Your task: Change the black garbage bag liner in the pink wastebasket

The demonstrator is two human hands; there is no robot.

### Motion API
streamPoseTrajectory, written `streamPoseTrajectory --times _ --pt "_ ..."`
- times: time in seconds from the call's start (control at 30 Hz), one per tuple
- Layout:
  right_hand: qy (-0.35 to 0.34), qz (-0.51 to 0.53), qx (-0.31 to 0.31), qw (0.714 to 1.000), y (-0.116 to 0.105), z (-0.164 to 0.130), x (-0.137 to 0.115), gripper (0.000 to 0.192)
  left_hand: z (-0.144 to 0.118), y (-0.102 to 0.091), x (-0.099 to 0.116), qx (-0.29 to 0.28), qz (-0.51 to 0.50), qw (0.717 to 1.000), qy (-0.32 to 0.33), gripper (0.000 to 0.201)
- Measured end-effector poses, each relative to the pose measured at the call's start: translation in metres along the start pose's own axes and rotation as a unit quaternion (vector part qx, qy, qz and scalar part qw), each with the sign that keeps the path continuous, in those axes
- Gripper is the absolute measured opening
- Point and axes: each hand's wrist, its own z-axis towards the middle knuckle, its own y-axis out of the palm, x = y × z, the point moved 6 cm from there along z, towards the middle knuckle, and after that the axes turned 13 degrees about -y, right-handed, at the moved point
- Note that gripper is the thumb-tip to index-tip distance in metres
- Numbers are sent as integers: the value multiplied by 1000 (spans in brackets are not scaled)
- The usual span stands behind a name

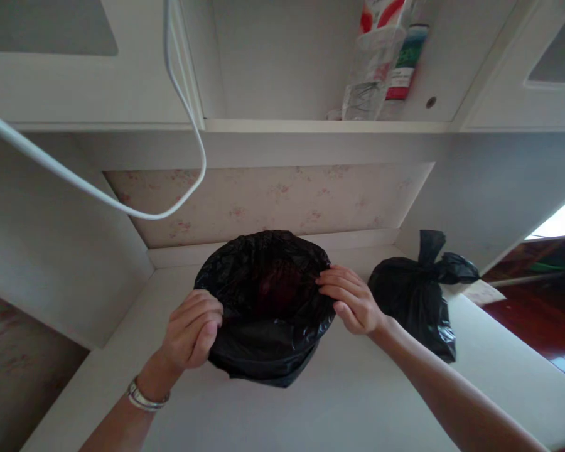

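Note:
A small round bin lined with a black plastic bag (268, 314) stands on a white counter (358, 402). My left hand (191, 329) grips the bag's edge at the bin's left rim, fingers curled over it. My right hand (351, 298) pinches the bag's edge at the right rim. The bag's inside looks dark reddish. A silver bracelet sits on my left wrist.
A tied black rubbish bag (417, 295) lies on the counter just right of my right hand. A white cable (122, 204) loops down at the upper left. Bottles (381, 63) stand on the shelf above. Red-brown floor (537, 320) shows at the right.

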Motion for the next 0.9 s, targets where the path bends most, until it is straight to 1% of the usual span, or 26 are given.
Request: streamPoseTrajectory --times 0.07,0.1,0.17,0.2,0.23,0.3,0.33,0.4,0.43,0.47,0.53,0.63,0.77,0.83,0.9 --pt "16 -21 1 1000 -7 1 5 27 0 -7 3 15 46 999 -25 20" --pt "21 -34 3 999 -10 7 3 24 1 -11 10 32 75 996 -42 22" --pt "14 -44 7 999 -12 25 -11 20 7 -18 32 79 122 987 -73 28" --pt "-1 -33 5 999 -10 37 -22 19 11 -19 49 99 126 984 -72 29" --pt "-22 -2 -1 1000 -5 50 -34 18 15 -15 66 96 124 985 -67 27" --pt "-61 25 -19 998 8 70 -58 22 24 7 91 31 133 987 -83 24" --pt "-72 22 -19 997 13 77 -67 23 26 17 98 23 148 983 -107 22" --pt "-74 5 -21 997 21 82 -76 25 26 33 104 15 175 975 -133 8" --pt "-70 0 -23 997 23 81 -76 26 24 39 103 15 188 973 -135 11" --pt "-63 -2 -26 998 24 77 -73 27 21 42 100 14 197 972 -127 19" --pt "-54 9 -30 998 21 66 -62 25 14 42 91 18 198 975 -101 30" --pt "-54 40 -11 998 12 47 -39 25 6 30 72 33 147 986 -71 32" --pt "-49 78 50 994 9 30 -6 29 6 13 44 36 60 996 -47 31" --pt "-30 104 72 991 13 24 9 32 9 6 30 36 25 998 -50 30" --pt "5 130 87 988 17 20 23 34 11 0 20 29 -1 998 -54 30"
